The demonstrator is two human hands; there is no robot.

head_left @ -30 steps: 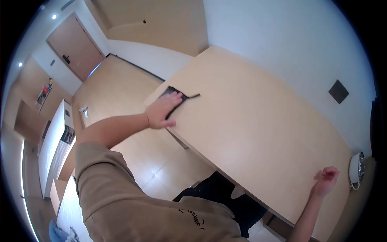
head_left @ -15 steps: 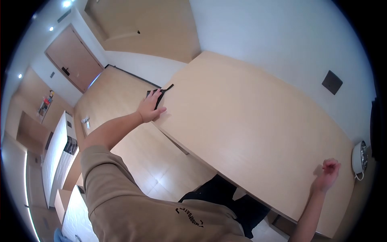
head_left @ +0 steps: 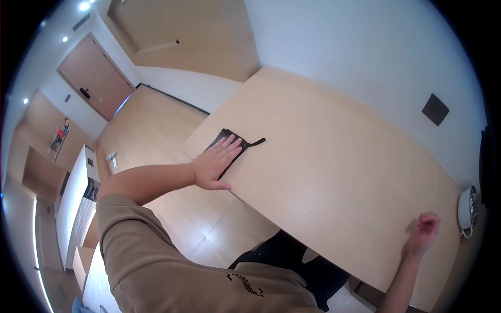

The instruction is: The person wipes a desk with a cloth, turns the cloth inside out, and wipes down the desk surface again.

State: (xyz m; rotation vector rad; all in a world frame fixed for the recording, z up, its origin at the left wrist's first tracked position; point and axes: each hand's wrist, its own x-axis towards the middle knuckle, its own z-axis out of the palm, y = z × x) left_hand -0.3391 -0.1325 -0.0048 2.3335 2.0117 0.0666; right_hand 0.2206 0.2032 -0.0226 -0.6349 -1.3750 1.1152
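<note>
My left hand (head_left: 215,163) lies flat on a folded black cloth (head_left: 244,143) near the left end of the wooden table (head_left: 323,172). Its fingers are spread a little and its thumb reaches the table's edge. A thin black strap or loop sticks out of the cloth to the right. Over the right part of the table is my right hand (head_left: 425,229), its fingers curled inward; nothing can be seen in it, though the inside of the curl is hard to make out.
A white round object with a cord or handle (head_left: 466,211) is at the right end of the table. A dark square plate (head_left: 435,109) is on the wall. Far left are a door (head_left: 96,75) and a plastic-wrapped mattress (head_left: 73,208).
My left hand and the black cloth went to the table's left edge, then came back right and nearer to me. My right hand has stayed about where it was.
</note>
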